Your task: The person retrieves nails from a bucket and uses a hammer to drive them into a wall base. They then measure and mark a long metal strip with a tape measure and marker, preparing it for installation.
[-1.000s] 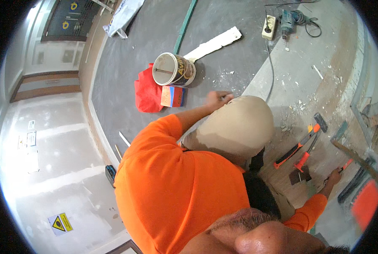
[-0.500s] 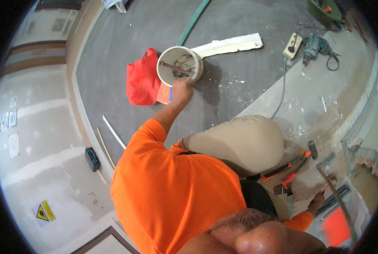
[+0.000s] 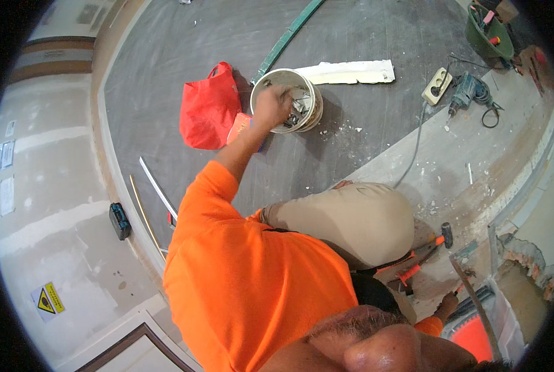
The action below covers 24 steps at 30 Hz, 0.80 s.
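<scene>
Inside the bucket [image 3: 318,113], the left hand [image 3: 273,106] (fingers' grip indeterminable) should be guided off the rim [image 3: 284,70]; rightward, an orange handle [image 3: 458,291] is grasped by the right hand [image 3: 448,303].

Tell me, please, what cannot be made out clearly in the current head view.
Head view: left hand, blurred at the mouth of the white bucket; its grip is unclear.
Head view: bucket contents, partly covered by that hand.
Head view: right hand, too small to show its exact grip.
Head view: orange-and-blue box, partly hidden by the left forearm.
</scene>
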Motion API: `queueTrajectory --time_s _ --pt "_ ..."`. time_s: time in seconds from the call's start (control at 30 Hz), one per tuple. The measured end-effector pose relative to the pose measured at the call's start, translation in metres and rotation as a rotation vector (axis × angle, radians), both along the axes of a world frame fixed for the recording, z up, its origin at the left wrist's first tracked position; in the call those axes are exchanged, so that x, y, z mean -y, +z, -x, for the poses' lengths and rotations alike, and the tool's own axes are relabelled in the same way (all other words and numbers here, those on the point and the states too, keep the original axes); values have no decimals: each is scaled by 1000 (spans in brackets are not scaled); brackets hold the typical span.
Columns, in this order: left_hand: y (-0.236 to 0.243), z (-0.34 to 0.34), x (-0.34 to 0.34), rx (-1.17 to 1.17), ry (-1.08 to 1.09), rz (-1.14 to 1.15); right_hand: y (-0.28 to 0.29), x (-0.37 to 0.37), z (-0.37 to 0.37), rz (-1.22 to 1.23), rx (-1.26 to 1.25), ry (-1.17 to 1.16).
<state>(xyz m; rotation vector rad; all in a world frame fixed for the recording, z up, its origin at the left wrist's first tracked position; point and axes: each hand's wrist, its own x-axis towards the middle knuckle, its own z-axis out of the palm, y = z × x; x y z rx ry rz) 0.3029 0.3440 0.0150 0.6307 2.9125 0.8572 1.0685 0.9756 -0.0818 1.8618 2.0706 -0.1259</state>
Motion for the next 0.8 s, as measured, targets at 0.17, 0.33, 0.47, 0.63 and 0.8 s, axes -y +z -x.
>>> queueTrajectory --time_s 0.17,0.33,0.47,0.63,0.8 --pt "-33 77 -22 254 -422 903 0 19 38 93 55 -130" --pt "-136 108 0 264 -367 887 32 38 58 57 64 225" --pt "-110 105 -49 327 -417 935 41 71 23 83 117 262" --pt "-115 107 -33 194 -508 969 32 67 43 144 272 91" --pt "-106 99 -35 43 -649 1112 57 78 50 -23 6 -22"
